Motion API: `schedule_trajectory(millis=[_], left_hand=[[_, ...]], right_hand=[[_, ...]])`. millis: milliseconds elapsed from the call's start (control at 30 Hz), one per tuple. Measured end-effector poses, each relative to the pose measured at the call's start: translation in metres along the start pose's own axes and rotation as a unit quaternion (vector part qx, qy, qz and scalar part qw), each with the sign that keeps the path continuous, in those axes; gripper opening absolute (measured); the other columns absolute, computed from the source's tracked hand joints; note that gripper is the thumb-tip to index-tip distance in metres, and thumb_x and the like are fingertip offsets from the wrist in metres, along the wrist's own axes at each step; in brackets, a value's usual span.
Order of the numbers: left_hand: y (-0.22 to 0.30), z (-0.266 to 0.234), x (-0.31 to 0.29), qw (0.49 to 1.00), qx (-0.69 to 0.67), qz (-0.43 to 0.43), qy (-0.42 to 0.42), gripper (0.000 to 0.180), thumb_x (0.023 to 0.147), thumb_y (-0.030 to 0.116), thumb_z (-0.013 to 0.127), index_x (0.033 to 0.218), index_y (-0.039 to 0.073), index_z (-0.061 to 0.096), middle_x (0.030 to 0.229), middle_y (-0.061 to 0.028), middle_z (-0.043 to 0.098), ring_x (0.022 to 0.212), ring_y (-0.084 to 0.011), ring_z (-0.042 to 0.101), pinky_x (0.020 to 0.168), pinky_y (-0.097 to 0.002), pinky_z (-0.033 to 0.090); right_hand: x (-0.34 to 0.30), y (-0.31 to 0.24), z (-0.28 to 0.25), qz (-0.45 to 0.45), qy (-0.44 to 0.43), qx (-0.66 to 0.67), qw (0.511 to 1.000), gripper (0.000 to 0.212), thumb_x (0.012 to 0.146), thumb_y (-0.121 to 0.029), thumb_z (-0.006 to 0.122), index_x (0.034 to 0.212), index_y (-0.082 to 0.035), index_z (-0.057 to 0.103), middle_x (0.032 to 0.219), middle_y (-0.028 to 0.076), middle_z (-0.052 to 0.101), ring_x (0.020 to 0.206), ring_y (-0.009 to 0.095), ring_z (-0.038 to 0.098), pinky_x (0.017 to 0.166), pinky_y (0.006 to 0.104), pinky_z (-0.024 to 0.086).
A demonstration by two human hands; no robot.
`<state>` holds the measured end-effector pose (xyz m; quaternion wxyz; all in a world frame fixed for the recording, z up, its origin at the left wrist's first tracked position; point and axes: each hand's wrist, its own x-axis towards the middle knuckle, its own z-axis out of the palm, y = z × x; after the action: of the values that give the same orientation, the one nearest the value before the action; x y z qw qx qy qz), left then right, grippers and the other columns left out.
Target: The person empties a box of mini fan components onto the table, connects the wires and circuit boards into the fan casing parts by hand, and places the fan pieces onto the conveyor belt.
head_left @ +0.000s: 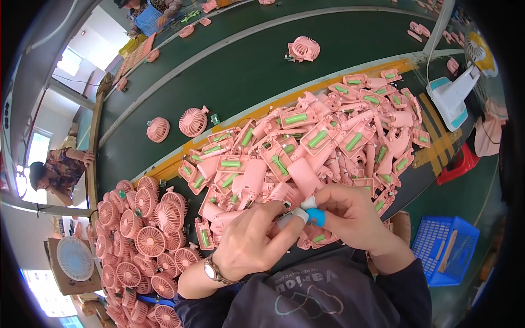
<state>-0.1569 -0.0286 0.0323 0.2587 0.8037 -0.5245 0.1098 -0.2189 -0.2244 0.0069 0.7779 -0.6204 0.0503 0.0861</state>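
My left hand, with a watch on its wrist, is closed in a pinch at the near edge of the pile of pink handle shells. Facing it, my right hand is also pinched shut, its fingertips meeting those of the left. White and blue finger covers wrap some of the fingertips. Whatever lies between the fingers is small and mostly hidden. Right beyond the hands spreads a heap of pink handle shells, many with green battery cells and thin wires inside.
Round pink fan heads are stacked at the left. On the green conveyor belt lie a few fan heads. A white desk fan stands at the right, above a blue crate and a red stool. Other people sit across and left.
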Motion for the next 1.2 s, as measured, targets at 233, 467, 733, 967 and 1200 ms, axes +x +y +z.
schedule_trajectory(millis=[233,467,733,967,1200], left_hand=[[-0.004,0.001,-0.001,0.861,-0.394,-0.316,0.064,0.028,0.086,-0.003,0.064,0.113,-0.005,0.059,0.103,-0.0143,0.063,0.091,-0.0167,0.067,0.071,-0.0263,0.055],[0.001,-0.002,0.008,0.829,-0.472,-0.301,0.003,0.025,0.089,-0.005,0.059,0.114,-0.008,0.058,0.105,-0.0135,0.063,0.095,-0.0164,0.064,0.082,-0.0281,0.053],[-0.002,0.007,0.007,0.836,-0.458,-0.298,0.045,0.022,0.088,-0.002,0.061,0.109,-0.006,0.061,0.093,-0.0099,0.061,0.081,-0.0101,0.063,0.067,-0.0226,0.052],[-0.002,0.01,0.007,0.894,-0.345,-0.276,0.07,0.02,0.082,-0.001,0.067,0.101,-0.002,0.063,0.08,-0.0095,0.061,0.069,-0.0172,0.063,0.058,-0.0271,0.048],[-0.01,-0.007,0.009,0.876,-0.392,-0.281,-0.004,0.011,0.083,0.0,0.067,0.092,-0.003,0.061,0.081,-0.0091,0.062,0.067,-0.0166,0.061,0.058,-0.0269,0.047]], right_hand=[[-0.004,0.0,0.003,-0.259,0.056,-0.177,0.948,0.021,0.08,0.003,0.065,0.1,-0.001,0.059,0.085,0.009,0.063,0.066,0.012,0.061,0.052,0.0224,0.045],[0.008,0.006,0.002,-0.452,0.119,-0.381,0.798,0.033,0.071,0.003,0.069,0.102,0.001,0.059,0.09,0.013,0.063,0.064,0.026,0.061,0.053,0.0303,0.049],[0.009,0.004,0.001,-0.48,0.112,-0.479,0.726,0.03,0.07,0.003,0.066,0.099,0.004,0.059,0.089,0.014,0.062,0.064,0.023,0.062,0.052,0.0315,0.05],[0.014,-0.001,0.0,-0.48,0.085,-0.487,0.725,0.028,0.069,0.004,0.065,0.097,0.005,0.058,0.087,0.016,0.061,0.064,0.024,0.062,0.052,0.0331,0.051],[0.023,0.004,-0.008,-0.44,0.012,-0.346,0.829,0.035,0.065,0.012,0.062,0.098,0.003,0.057,0.086,0.016,0.062,0.067,0.03,0.064,0.056,0.0363,0.052]])
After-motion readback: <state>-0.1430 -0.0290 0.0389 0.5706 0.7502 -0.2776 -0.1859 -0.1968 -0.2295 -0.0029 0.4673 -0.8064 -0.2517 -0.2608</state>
